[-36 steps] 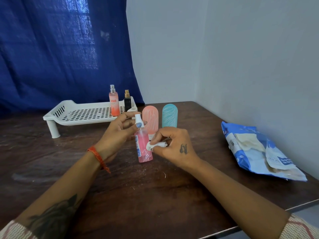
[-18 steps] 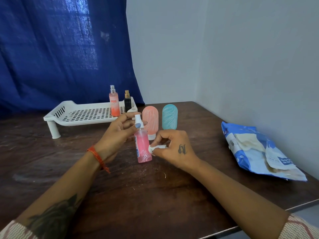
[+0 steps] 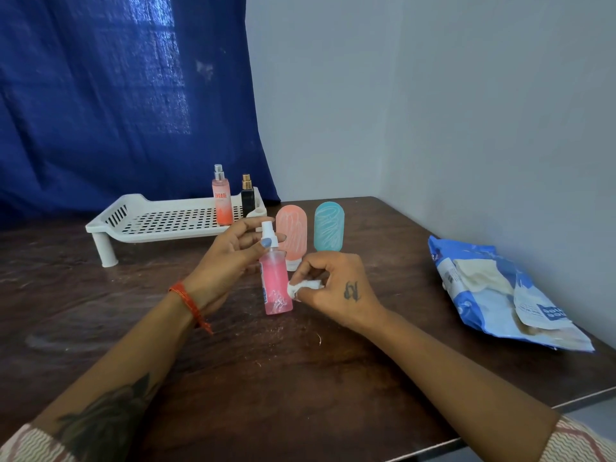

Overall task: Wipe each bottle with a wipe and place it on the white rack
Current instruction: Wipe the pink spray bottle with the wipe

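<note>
The left hand (image 3: 230,261) is steadying a pink spray bottle (image 3: 276,288) that is standing upright on the dark wooden desk (image 3: 300,378), its grip clamped around the white spray top with the thumb in front and the fingers behind. The right hand (image 3: 336,288) is pinching a small crumpled white wipe (image 3: 300,288) between thumb and fingers, its grip closed on the wipe and pressing it against the right side of the pink bottle's lower body. Just behind the hands, a peach tube bottle (image 3: 292,235) and a teal tube bottle (image 3: 329,226) are standing side by side on the desk, upright on their caps. Farther back and to the left, the white rack (image 3: 160,221) is sitting on its short legs near the blue curtain (image 3: 116,95). Two bottles are standing at the rack's right end: an orange spray bottle (image 3: 222,201) with a silver top and, just beside it, a small black bottle (image 3: 248,200) with a gold top. A blue and white pack of wipes (image 3: 500,295) is lying on the desk well to the right, close to the wall.
</note>
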### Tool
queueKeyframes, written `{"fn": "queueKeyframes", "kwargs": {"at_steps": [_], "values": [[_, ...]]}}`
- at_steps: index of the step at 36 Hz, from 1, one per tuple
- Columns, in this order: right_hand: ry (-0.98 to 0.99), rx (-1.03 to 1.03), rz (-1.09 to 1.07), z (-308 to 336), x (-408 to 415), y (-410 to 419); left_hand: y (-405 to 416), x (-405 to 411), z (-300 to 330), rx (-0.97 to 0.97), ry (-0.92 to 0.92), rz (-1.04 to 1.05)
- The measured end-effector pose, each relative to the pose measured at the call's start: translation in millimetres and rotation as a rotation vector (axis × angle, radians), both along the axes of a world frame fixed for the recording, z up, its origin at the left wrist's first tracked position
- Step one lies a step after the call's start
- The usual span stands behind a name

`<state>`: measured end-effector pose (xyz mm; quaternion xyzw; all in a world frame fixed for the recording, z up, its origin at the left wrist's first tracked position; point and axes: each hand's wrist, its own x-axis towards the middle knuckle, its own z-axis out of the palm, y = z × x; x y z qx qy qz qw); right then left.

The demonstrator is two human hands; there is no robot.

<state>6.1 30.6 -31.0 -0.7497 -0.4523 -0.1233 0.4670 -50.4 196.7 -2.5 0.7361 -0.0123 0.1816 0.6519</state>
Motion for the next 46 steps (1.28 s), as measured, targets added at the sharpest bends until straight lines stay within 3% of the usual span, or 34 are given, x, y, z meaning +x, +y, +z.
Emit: {"fn": "queueKeyframes", "kwargs": {"at_steps": [11,17,23,30,34,40,46], "values": [[0.005,-0.107,0.063,3.0,-0.5,-2.4,-0.7,0.0,0.4,-0.001,0.008,0.010],[-0.119,0.009,0.022,1.4,-1.8,-0.4,-0.6,0.2,-0.3,-0.005,-0.009,0.008],[-0.103,-0.063,0.116,2.4,-3.2,-1.7,-1.6,-0.2,-0.1,-0.012,-0.011,0.025],[-0.133,-0.024,0.019,0.5,-3.3,-0.6,-0.9,0.1,0.7,-0.013,-0.004,0.033],[-0.210,-0.019,0.059,1.9,-5.4,0.5,-1.2,-0.2,0.9,-0.019,-0.011,0.034],[-0.160,-0.108,0.086,0.7,-5.0,-2.1,-1.2,0.0,0.3,-0.017,-0.014,0.039],[-0.228,-0.049,0.044,1.2,-7.3,-0.4,-1.6,1.0,0.5,-0.007,-0.017,0.056]]}}
